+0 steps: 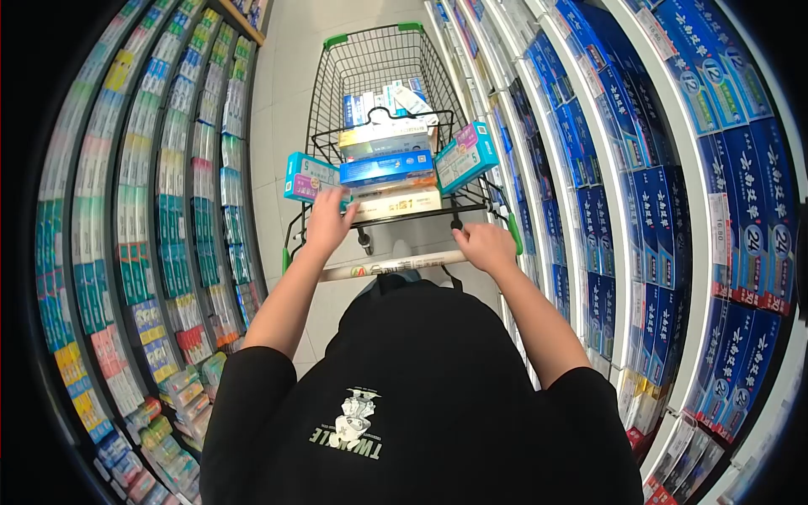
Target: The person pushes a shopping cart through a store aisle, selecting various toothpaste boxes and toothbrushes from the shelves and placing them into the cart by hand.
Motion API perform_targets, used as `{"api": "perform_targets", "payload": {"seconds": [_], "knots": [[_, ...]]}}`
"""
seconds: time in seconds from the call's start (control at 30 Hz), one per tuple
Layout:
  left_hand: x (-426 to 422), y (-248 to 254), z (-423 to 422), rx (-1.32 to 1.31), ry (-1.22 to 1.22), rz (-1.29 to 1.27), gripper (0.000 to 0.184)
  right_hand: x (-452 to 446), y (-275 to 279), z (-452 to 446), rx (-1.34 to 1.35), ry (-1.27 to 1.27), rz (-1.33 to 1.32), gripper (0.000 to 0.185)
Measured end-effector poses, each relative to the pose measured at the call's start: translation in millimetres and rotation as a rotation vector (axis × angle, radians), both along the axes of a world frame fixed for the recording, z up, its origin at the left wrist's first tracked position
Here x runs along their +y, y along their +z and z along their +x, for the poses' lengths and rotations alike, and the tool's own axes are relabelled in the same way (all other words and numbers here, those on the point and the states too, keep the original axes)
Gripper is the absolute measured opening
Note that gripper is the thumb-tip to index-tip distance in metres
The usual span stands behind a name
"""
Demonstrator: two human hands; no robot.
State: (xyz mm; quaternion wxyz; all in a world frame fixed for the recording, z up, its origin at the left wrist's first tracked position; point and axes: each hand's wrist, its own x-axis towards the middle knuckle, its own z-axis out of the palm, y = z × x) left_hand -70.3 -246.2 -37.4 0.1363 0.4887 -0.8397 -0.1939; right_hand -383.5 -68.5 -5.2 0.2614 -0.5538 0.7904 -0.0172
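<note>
A shopping cart (pixel 324 76) of black wire with green corners stands before me. My right hand (pixel 488 246) is wrapped round the right end of its pale handle bar (pixel 383 268). My left hand (pixel 330 220) is off the bar, fingers and thumb apart, at the near left of the boxes in the cart's front part. Closest to it are a teal box (pixel 311 175), tilted at the left, and a cream box (pixel 400 204); whether the fingertips touch either I cannot tell. A blue box (pixel 387 167) lies behind the cream one, and another teal box (pixel 465 158) leans at the right.
More small boxes (pixel 383 103) lie deeper in the cart. Shelves of toothbrush-like packs (pixel 172 160) line the left side. On the right, shelves hold rows of blue boxes (pixel 753 206). A pale tiled floor (pixel 282 93) runs between them.
</note>
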Motion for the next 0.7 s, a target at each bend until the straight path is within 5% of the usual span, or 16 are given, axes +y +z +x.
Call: {"api": "perform_targets", "payload": {"seconds": [0.07,0.23,0.5,0.7], "knots": [[-31,-11,-13,-0.047,0.043,-0.18,0.068,-8,3,-1,-0.008,-0.001,-0.004,0.045],[-88,-36,-34,-0.062,0.111,0.153,0.105,-23,4,-4,-0.015,-0.036,-0.017,0.043],[-117,-40,-21,-0.018,-0.021,0.134,0.069,-40,7,-1,0.007,-0.066,-0.028,0.042],[-104,-26,-6,0.337,0.034,0.438,0.064,-44,7,1,0.015,-0.132,-0.044,0.039]]}}
